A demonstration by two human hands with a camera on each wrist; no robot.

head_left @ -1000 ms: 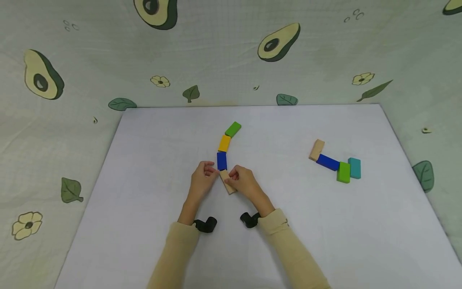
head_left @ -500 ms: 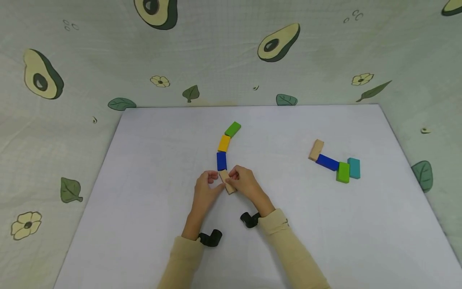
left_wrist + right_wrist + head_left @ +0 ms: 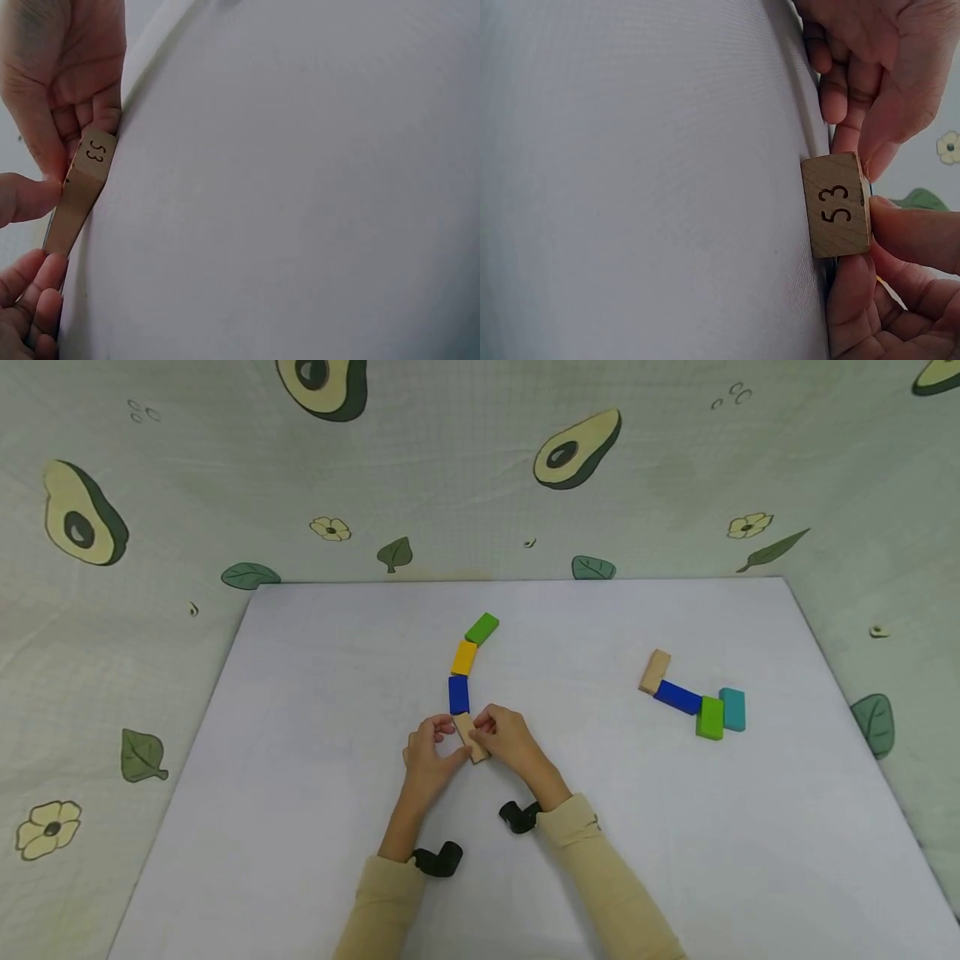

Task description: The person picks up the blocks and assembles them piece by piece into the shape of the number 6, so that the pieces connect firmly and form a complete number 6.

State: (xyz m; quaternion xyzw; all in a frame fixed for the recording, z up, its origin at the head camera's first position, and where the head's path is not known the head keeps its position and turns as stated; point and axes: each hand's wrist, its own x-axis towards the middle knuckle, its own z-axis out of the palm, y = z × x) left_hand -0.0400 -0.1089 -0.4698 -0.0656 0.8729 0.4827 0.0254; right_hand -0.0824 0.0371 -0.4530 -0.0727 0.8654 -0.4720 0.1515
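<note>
Head: wooden block (image 3: 465, 727) against right hand (image 3: 512, 740)

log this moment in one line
left fingers: touching plain block; right fingers: pinching it; beyond it: blue block, yellow block, green block; off right: separate four-block group

You have a white counter (image 3: 300, 660) in front of you, and behind it pale cloth (image 3: 450, 468) printed with avocados (image 3: 577, 449), leaves (image 3: 142, 755) and flowers (image 3: 48, 830).
</note>
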